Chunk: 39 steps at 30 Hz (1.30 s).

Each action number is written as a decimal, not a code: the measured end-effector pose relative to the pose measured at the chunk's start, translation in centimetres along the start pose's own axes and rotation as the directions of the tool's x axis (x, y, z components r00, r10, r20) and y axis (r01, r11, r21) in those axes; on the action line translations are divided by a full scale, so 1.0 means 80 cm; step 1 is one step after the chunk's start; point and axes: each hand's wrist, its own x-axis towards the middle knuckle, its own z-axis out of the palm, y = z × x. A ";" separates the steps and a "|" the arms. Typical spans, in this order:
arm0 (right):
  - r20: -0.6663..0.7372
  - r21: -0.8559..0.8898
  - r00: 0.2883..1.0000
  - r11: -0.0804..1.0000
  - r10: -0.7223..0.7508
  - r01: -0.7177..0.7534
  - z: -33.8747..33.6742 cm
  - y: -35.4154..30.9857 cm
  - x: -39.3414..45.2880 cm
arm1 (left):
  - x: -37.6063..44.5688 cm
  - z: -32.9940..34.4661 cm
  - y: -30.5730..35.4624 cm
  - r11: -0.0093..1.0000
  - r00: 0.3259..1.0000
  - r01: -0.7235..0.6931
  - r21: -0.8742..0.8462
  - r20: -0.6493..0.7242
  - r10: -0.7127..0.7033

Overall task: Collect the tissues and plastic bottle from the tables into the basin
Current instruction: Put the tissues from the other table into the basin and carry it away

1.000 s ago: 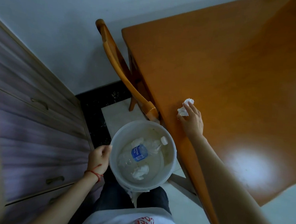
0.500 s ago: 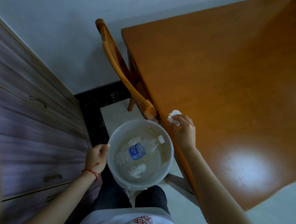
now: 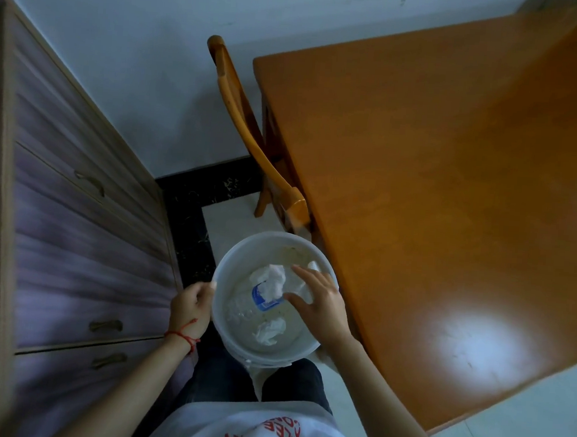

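My left hand (image 3: 192, 309) grips the left rim of a white plastic basin (image 3: 223, 280), held in front of my legs beside the table. Inside lies a clear plastic bottle (image 3: 257, 301) with a blue label, and a crumpled tissue (image 3: 270, 329) rests near the front wall. My right hand (image 3: 318, 304) hovers over the basin's right half, fingers spread. A white tissue (image 3: 274, 280) sits just off its fingertips, on top of the bottle, free of the hand. The bottle's cap end is hidden under my right hand.
An orange wooden table (image 3: 452, 202) fills the right side, its edge close to the basin. A wooden chair (image 3: 248, 140) is tucked against the table's left end. A chest of drawers (image 3: 81, 238) stands on the left, leaving a narrow strip of floor.
My right hand carried the tissue from the table's edge leftwards over the basin and opened. The tissue now lies on the bottle. The left hand kept its hold on the rim.
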 end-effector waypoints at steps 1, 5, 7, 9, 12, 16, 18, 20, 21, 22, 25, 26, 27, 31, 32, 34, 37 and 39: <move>-0.018 -0.013 1.000 1.000 -0.010 0.009 -0.002 0.002 -0.003 | -0.004 0.000 0.000 1.000 1.000 0.006 -0.007 -0.008 -0.006; -0.121 -0.055 0.992 0.998 -0.031 0.025 -0.008 0.019 -0.014 | -0.020 -0.001 -0.010 1.000 0.998 0.017 0.000 -0.054 -0.017; -0.155 -0.060 0.988 0.998 -0.005 -0.004 -0.013 0.028 -0.021 | -0.029 -0.002 -0.016 1.000 0.997 0.025 0.003 -0.079 -0.025; -0.149 -0.044 0.987 0.997 0.062 -0.069 -0.016 0.036 -0.028 | -0.038 -0.003 -0.024 0.999 0.993 0.038 -0.005 -0.112 -0.039; -0.096 -0.021 0.985 0.989 0.143 -0.146 -0.016 0.049 -0.038 | -0.051 -0.005 -0.030 0.998 0.986 0.058 -0.016 -0.154 -0.059; -0.001 0.131 0.965 0.956 0.263 -0.261 -0.011 0.050 -0.059 | -0.071 -0.007 -0.041 0.997 0.983 0.066 -0.033 -0.172 -0.070; 0.022 0.190 0.955 0.936 0.296 -0.295 -0.009 0.049 -0.072 | -0.081 -0.009 -0.046 0.999 0.983 0.050 -0.020 -0.175 -0.053; 0.017 0.220 0.950 0.926 0.311 -0.307 -0.006 0.048 -0.087 | -0.091 -0.010 -0.050 0.999 0.984 0.045 -0.006 -0.170 -0.045; 0.009 0.222 0.946 0.922 0.324 -0.317 -0.003 0.047 -0.095 | -0.095 -0.010 -0.053 0.999 0.986 0.047 -0.002 -0.161 -0.047; -0.001 0.221 0.940 0.917 0.342 -0.333 0.000 0.047 -0.105 | -0.101 -0.010 -0.057 0.999 0.987 0.052 -0.004 -0.152 -0.052; -0.039 0.247 0.923 0.899 0.383 -0.363 0.009 0.047 -0.136 | -0.120 -0.010 -0.066 0.998 0.990 0.053 -0.019 -0.128 -0.055; -0.038 0.261 0.919 0.892 0.392 -0.370 0.011 0.048 -0.147 | -0.128 -0.010 -0.067 0.998 0.991 0.056 -0.024 -0.121 -0.058; -0.031 0.269 0.914 0.884 0.404 -0.381 0.014 0.050 -0.158 | -0.136 -0.010 -0.069 0.998 0.991 0.056 -0.024 -0.117 -0.058; -0.035 0.267 0.896 0.868 0.443 -0.419 0.022 0.064 -0.208 | -0.171 -0.004 -0.087 0.996 0.992 0.089 -0.016 -0.091 -0.090; -0.040 0.261 0.896 0.870 0.442 -0.418 0.024 0.068 -0.219 | -0.180 -0.002 -0.092 0.994 0.991 0.107 -0.013 -0.084 -0.107; -0.039 0.252 0.895 0.871 0.444 -0.421 0.025 0.078 -0.239 | -0.196 0.005 -0.099 0.992 0.989 0.126 -0.011 -0.082 -0.126; -0.024 0.241 0.895 0.871 0.446 -0.428 0.023 0.091 -0.264 | -0.222 0.017 -0.100 0.991 0.988 0.132 0.005 -0.087 -0.131; -0.015 0.249 0.892 0.866 0.451 -0.434 0.019 0.101 -0.282 | -0.243 0.028 -0.104 0.991 0.986 0.136 0.007 -0.097 -0.134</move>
